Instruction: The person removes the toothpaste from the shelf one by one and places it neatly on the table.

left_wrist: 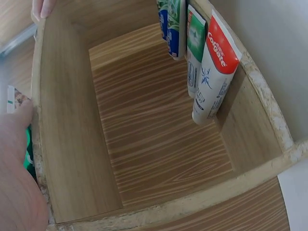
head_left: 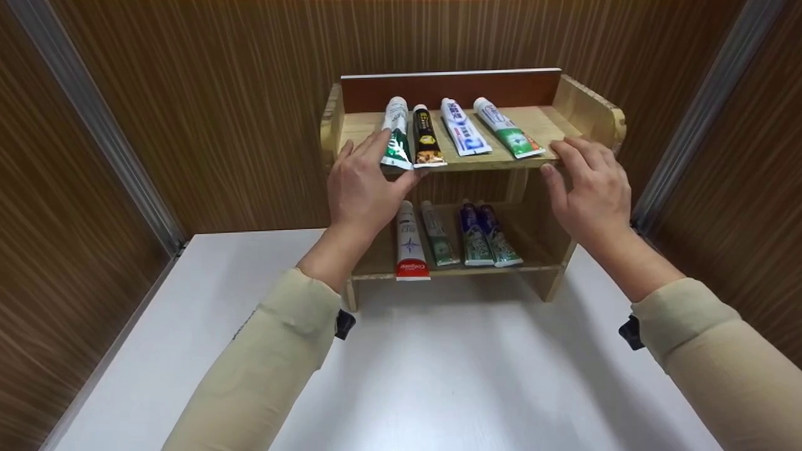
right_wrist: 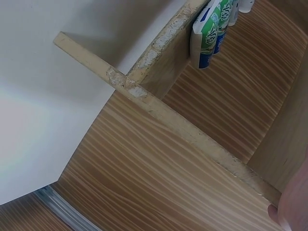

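In the head view, my left hand (head_left: 366,188) is at the upper shelf's left front, fingers extended along the green-and-white tube (head_left: 397,134). Its thumb lies at the crimped end of the black tube (head_left: 427,134). My right hand (head_left: 592,188) grips the front edge of the wooden shelf (head_left: 463,164) near its right side, fingers on top and thumb at the edge. Between the hands lie a white-and-blue tube (head_left: 463,127) and a white-and-green tube (head_left: 509,128). The left wrist view shows the left thumb (left_wrist: 21,113) against a tube end; the right wrist view catches part of the right hand (right_wrist: 294,199).
On the lower level lie a red-and-white Colgate tube (head_left: 411,241), a pale green-ended tube (head_left: 440,235) and two blue-and-green tubes (head_left: 476,235). The rack stands on a white table (head_left: 426,376), with wood-patterned walls (head_left: 207,125) behind and at both sides.
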Demonstrator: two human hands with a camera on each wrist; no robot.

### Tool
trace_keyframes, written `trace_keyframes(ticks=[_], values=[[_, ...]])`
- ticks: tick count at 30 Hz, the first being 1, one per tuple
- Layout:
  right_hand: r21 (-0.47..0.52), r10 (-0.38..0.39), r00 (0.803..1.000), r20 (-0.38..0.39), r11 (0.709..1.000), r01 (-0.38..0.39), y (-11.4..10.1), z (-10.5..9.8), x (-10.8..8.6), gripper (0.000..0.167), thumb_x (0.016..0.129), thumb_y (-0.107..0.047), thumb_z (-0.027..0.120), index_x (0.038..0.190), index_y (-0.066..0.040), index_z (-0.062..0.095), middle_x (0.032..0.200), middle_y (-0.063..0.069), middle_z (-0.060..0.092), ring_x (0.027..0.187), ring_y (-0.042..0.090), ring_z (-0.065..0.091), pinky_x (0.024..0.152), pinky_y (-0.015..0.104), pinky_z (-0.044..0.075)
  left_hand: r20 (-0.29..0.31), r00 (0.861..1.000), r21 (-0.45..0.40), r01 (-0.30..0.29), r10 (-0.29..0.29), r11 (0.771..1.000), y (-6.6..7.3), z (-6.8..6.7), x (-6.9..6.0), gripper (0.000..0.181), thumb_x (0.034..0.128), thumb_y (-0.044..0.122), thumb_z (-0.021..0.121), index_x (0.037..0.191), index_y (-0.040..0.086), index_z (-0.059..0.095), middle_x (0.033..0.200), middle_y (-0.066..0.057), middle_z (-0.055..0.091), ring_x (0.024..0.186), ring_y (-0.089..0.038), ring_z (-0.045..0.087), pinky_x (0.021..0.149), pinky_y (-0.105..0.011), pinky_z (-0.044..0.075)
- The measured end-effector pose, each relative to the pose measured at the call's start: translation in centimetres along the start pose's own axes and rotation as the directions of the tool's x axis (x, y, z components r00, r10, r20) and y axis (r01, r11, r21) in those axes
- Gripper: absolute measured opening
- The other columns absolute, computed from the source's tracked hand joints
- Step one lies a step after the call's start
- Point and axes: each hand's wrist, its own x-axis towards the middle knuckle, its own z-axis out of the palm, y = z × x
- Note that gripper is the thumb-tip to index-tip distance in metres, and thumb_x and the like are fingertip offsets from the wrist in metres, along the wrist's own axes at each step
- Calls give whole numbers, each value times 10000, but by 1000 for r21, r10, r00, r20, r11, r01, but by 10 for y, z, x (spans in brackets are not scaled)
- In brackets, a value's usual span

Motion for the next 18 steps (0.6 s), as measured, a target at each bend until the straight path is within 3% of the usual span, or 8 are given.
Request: trace_keyframes(ticks=[5,12,15,18], values=[[1,5,1000,8,1000,-5,1,-1,0,421,1080,-344,606,1403,-82,670,1444,157,632,1379,377,529,1064,642,442,-33,999,-13,-25,24,1000,0,1,-5,676,943,392,814,1491,56,606,1471,-114,635,1391,-234,585,1296,-390,188],[-2,17,1000,26,1000,-17,-1,-2,0,431,1085,-359,595,1413,-87,662,1451,160,625,1392,379,519,1087,637,435,-83,995,-39,-58,55,998,3,-4,-16,649,959,407,786,1464,35,618,1461,-125,644,1371,-250,604,1282,-430,243],[-4,22,999,29,1000,-22,-1,-2,0,437,1086,-371,590,1413,-90,659,1452,164,620,1392,380,518,1088,636,437,-117,991,-70,-66,57,995,6,-6,-21,614,963,386,768,1435,16,637,1441,-135,660,1331,-262,636,1256,-430,309],[-9,28,999,36,1000,-28,-1,-2,0,447,1088,-386,583,1418,-93,651,1457,166,612,1394,379,514,1089,637,438,-140,989,-108,-64,49,992,9,-8,-27,587,960,348,753,1424,5,644,1429,-143,668,1258,-270,681,1138,-408,477]])
